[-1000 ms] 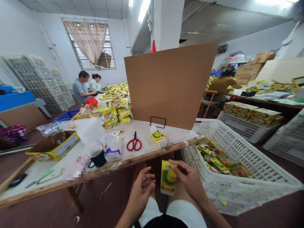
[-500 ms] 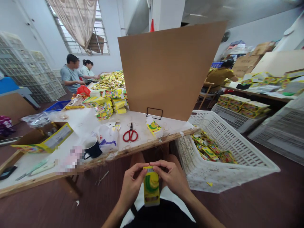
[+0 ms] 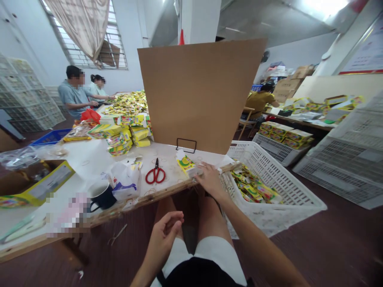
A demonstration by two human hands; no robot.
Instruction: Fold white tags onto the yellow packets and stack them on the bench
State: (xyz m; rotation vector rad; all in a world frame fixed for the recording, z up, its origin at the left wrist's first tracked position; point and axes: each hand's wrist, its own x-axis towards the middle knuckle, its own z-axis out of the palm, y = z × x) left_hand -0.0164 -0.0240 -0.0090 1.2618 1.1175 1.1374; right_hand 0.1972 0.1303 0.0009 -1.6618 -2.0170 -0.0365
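Observation:
My left hand hangs above my lap with nothing in it, its fingers loosely curved and the thumb a little apart. Out at the table's front edge, my right hand reaches with fingers spread to the near end of a small stack of flat yellow-green cartons. Whether its fingertips touch the stack I cannot tell. A pair of red-handled scissors lies left of the stack. Right of my right hand stands a white plastic crate with many yellow packets inside.
A large cardboard sheet stands upright behind a black wire stand. Leftward on the table are a dark mug, a plastic bag and bundled yellow cartons. Two co-workers sit back left, one person back right.
The yellow carton both hands held over my lap is out of them. My right hand has moved forward to the stack; my left stays low. The view has turned slightly right.

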